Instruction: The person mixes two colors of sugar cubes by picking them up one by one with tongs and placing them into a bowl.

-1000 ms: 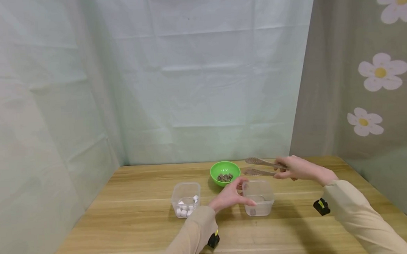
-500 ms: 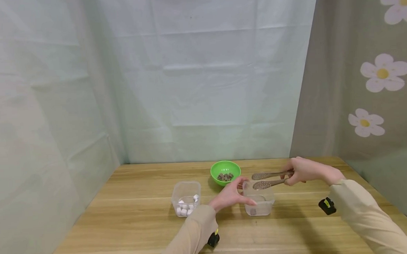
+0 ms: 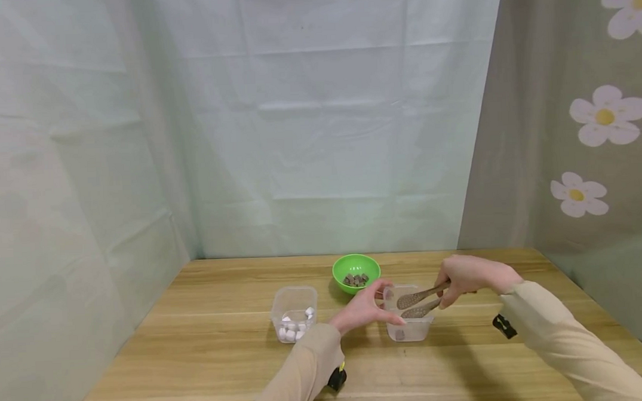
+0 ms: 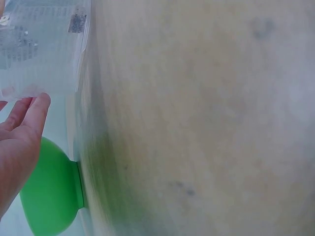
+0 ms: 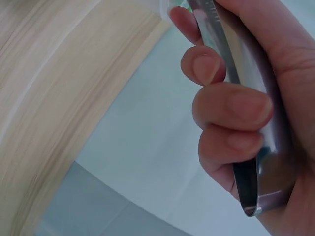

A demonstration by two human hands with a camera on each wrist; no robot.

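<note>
My left hand [image 3: 360,311] holds the left side of a clear plastic container [image 3: 417,332], thumb at the front and fingers towards the back. In the left wrist view its fingertips touch the container wall [image 4: 59,81]. A dark cube [image 3: 400,335] shows through the container's lower front corner. Metal tongs [image 3: 409,300] with perforated tips are gripped by my right hand [image 3: 472,273], fingers curled round the handle in the right wrist view. The tongs' spread tips reach down inside the container from the right. Nothing shows between them.
Behind the left hand stands a green bowl [image 3: 340,265] with several brown cubes [image 3: 355,280]. To the left, a second clear container [image 3: 294,294] holds several white pieces [image 3: 290,334]. Curtains hang around the wooden table [image 3: 214,349].
The tongs and my right hand have come down from above the container, and the tongs' tips are inside it. My left hand stays on the container.
</note>
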